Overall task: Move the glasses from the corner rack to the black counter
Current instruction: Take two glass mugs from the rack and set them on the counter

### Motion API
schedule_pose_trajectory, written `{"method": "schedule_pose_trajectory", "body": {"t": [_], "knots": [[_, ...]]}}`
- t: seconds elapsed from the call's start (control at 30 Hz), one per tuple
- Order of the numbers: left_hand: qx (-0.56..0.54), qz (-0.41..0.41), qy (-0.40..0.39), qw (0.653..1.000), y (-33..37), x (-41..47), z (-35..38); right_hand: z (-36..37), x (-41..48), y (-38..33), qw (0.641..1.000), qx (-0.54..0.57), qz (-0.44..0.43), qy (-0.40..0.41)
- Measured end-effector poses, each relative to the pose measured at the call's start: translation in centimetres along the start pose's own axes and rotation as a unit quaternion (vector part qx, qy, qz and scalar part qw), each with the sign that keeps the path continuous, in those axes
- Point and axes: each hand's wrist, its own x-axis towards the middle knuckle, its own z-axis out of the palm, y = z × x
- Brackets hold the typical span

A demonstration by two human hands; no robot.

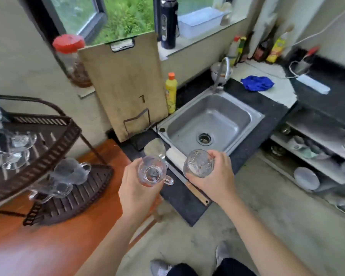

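Observation:
My left hand (136,193) grips a clear handled glass (152,173), its mouth facing me and its handle pointing right. My right hand (217,180) holds a second patterned clear glass (197,164). Both glasses hang over the near end of the black counter (183,204), in front of the sink. The brown corner rack (54,148) stands at the left on a wooden table. Several more clear glasses lie on its tiers, with one group on the lower tier (68,174) and another on the upper tier (14,148).
A steel sink (209,120) is set in the counter. A knife (195,192), a white roll (175,156) and a metal spatula (154,150) lie on the counter under my hands. A wooden cutting board (124,84) and a yellow bottle (171,92) stand behind.

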Motion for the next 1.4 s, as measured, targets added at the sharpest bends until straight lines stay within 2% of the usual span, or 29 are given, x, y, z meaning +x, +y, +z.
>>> {"method": "schedule_pose_trajectory", "body": {"t": [0.27, 0.43, 0.73, 1.0, 1.17, 1.3, 1.4], "knots": [[-0.05, 0.115, -0.144, 0.982, 14.9, -5.8, 16.1, -18.5, -1.6, 14.9, 0.983, 0.017, 0.065, 0.169], [-0.094, 0.128, -0.202, 0.966, 25.7, -11.7, 27.2, -31.5, -3.1, 24.4, 0.967, 0.027, 0.11, 0.228], [-0.13, 0.24, -0.329, 0.904, 40.2, -22.0, 43.7, -48.4, -7.5, 38.0, 0.913, -0.023, 0.182, 0.364], [-0.115, 0.279, -0.429, 0.851, 48.6, -30.2, 61.1, -59.4, -11.0, 51.2, 0.863, -0.063, 0.272, 0.421], [-0.135, 0.265, -0.476, 0.827, 54.2, -35.4, 73.9, -67.1, -9.6, 61.4, 0.833, -0.087, 0.328, 0.437], [-0.128, 0.274, -0.508, 0.806, 60.6, -38.6, 81.5, -74.7, -8.0, 67.4, 0.828, -0.104, 0.345, 0.43], [-0.121, 0.295, -0.525, 0.789, 66.1, -40.2, 86.1, -79.9, -6.9, 71.0, 0.808, -0.109, 0.353, 0.459]]}}
